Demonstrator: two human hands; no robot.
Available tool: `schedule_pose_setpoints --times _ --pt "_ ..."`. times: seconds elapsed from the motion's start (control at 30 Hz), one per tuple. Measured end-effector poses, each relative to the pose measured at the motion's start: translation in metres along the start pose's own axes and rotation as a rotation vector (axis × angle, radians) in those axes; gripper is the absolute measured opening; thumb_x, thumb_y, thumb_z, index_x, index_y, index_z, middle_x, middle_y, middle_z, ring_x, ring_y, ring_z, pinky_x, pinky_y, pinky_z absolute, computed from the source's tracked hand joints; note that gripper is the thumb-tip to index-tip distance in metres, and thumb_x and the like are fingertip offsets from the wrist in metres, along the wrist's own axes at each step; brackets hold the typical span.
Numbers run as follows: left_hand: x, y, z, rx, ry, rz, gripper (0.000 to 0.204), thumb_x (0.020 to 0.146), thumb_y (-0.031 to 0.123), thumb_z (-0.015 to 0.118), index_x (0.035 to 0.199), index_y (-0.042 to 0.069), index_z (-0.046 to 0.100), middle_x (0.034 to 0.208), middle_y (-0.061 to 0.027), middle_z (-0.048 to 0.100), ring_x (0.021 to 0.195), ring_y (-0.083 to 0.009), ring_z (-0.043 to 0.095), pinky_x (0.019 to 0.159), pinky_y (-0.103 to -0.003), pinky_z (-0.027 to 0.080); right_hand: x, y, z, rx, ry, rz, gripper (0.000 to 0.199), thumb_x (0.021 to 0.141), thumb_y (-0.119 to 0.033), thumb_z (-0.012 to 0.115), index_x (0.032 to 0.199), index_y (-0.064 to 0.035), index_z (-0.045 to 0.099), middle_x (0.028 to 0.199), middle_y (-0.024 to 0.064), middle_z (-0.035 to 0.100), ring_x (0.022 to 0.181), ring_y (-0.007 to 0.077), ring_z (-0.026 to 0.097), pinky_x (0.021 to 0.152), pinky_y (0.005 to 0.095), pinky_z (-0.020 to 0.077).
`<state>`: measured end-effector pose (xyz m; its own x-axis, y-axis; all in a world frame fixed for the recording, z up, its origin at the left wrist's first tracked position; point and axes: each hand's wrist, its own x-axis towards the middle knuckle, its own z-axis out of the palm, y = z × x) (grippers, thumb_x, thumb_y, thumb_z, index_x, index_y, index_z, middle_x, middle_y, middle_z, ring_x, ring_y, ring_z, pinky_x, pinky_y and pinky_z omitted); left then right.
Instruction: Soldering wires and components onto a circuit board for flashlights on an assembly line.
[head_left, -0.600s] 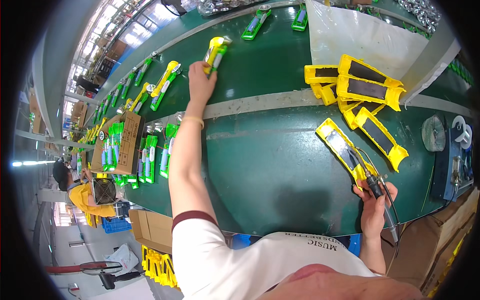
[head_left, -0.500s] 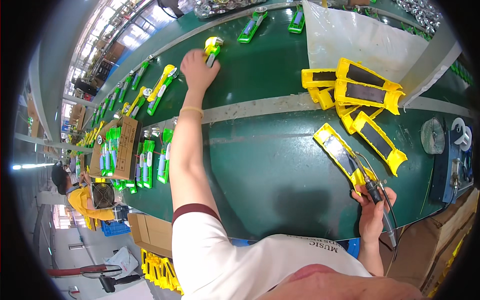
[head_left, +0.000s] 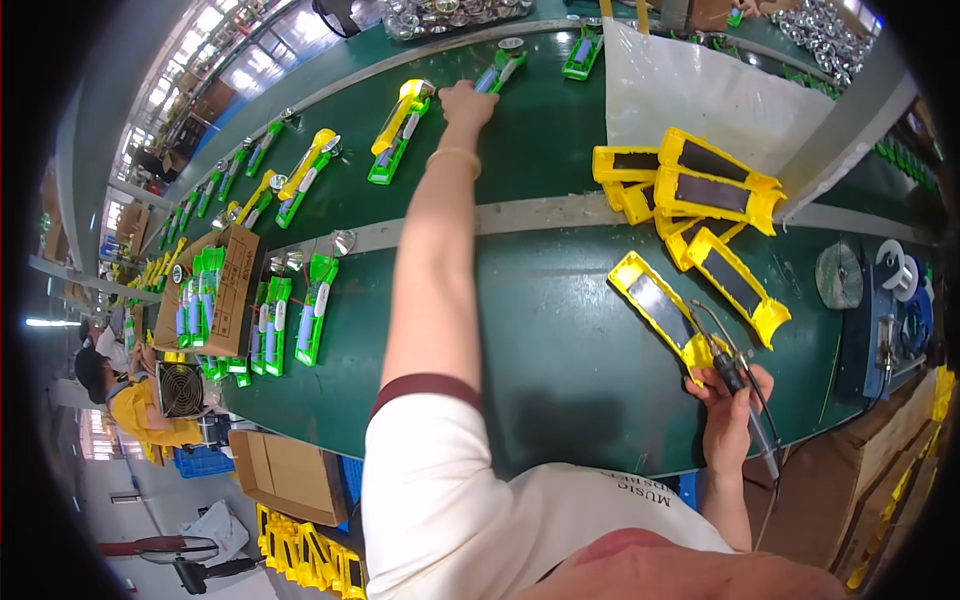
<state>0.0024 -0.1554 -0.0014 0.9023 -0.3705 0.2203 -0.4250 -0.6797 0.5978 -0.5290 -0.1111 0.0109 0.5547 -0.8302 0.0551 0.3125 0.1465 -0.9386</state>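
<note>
Left hand [head_left: 468, 103] stretches far across the green desk [head_left: 520, 340], seemingly closing on a green unit [head_left: 500, 70]; right hand [head_left: 735, 400] grips the soldering iron [head_left: 735, 375], pinning a yellow shell [head_left: 665, 312] steady

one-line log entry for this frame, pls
left hand: reaching at green part on belt | right hand: holds soldering iron by yellow casing

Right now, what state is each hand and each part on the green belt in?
Left hand: arm stretched far out, fingers on the green flashlight body with a blue cell; grip unclear.
Right hand: closed around the black-handled soldering iron, tip at the yellow panel shell.
Yellow rectangular shell with dark panel: flat, panel up, at the iron's tip.
Pile of yellow shells: stacked, overlapping.
Yellow-and-green flashlight: lying on the belt, untouched.
</note>
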Motion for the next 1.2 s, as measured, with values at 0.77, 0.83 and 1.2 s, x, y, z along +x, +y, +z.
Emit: schedule_pose_setpoints --times 0.77,0.83,1.2 --pt "-0.333 -0.008 -0.127 -0.387 -0.444 1.056 0.065 0.066 0.018 0.076 0.12 0.003 0.046 0.124 -0.0176 0.047 0.118 -0.0331 0.042 0.101 -0.045 0.031 -0.001 0.001 -0.014 0.045 0.199 -0.149 0.026 0.093 -0.028 0.047 0.107 -0.0067 0.043 0.084 0.0069 0.057 0.067 0.0087 0.049 0.057 0.0213 0.0347" --pt "-0.336 -0.013 -0.14 -0.53 -0.326 0.899 0.085 0.066 0.024 0.078 0.133 0.005 0.031 0.132 -0.0194 0.04 0.123 -0.0333 0.037 0.102 -0.044 0.029 -0.009 0.0 -0.026 0.177 0.204 -0.233 0.022 0.092 -0.024 0.046 0.106 -0.0067 0.044 0.082 0.0089 0.056 0.064 0.0115 0.048 0.055 0.0219 0.0335" --pt "-0.355 0.052 -0.147 0.066 -0.276 1.032 0.032 0.073 0.009 0.067 0.105 0.004 0.062 0.118 -0.0121 0.055 0.113 -0.0294 0.047 0.088 -0.038 0.039 -0.026 -0.007 -0.027 0.232 0.119 -0.157 0.018 0.088 -0.019 0.053 0.092 -0.0067 0.042 0.069 0.0065 0.047 0.052 0.0107 0.042 0.046 0.0203 0.0333"
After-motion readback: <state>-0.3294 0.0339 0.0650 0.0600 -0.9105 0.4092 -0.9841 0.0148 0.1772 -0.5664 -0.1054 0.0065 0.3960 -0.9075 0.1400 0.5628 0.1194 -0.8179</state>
